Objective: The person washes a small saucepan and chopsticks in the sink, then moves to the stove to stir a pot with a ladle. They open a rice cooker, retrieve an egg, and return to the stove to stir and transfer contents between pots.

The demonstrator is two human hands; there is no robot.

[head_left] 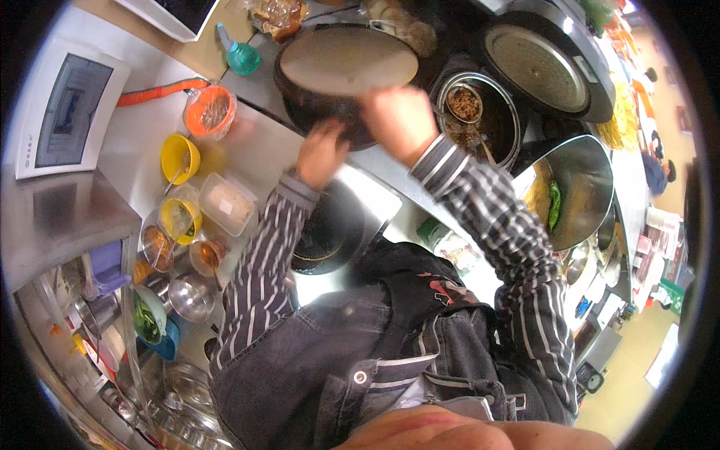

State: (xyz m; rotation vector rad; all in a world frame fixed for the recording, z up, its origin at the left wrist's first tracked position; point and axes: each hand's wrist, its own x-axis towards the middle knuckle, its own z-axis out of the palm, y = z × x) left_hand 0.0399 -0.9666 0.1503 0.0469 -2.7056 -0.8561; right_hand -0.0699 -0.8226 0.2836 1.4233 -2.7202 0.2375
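Note:
A dark rounded vessel (pixel 315 107) with a pale oval top surface (pixel 349 62) stands before me, at the counter's back edge. My left hand (pixel 323 152) is at its near side, fingers towards the vessel and blurred. Beside it, my right hand (pixel 399 121) is bent into a loose fist at the near right of the vessel, also blurred. Whether either hand grips something is hidden. Under my left forearm, partly covered, lies a dark round pan (pixel 329 230). Right of my right hand, an open cooker pot (pixel 478 135) holds brown liquid and a strainer ladle (pixel 464 103) of brown bits.
A raised cooker lid (pixel 537 70) stands behind the pot. A large steel pot (pixel 585 191) with a green pepper (pixel 554 205) is at right. Leftward are an orange container (pixel 209 112), yellow bowls (pixel 180 159), a plastic box (pixel 228 204), a steel bowl (pixel 191 297) and a screen device (pixel 73 109).

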